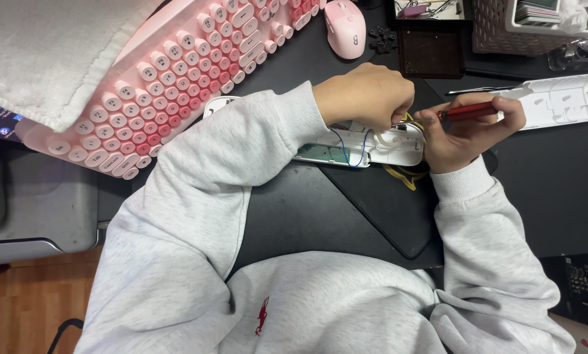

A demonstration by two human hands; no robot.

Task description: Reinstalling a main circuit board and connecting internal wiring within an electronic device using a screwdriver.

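Head view: left hand [366, 95] hiding casing [372, 147]

Screwdriver [468, 111] tip behind left hand [366, 95]

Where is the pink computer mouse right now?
In the head view, the pink mouse sits at the top centre on the black desk, just right of the pink keyboard.
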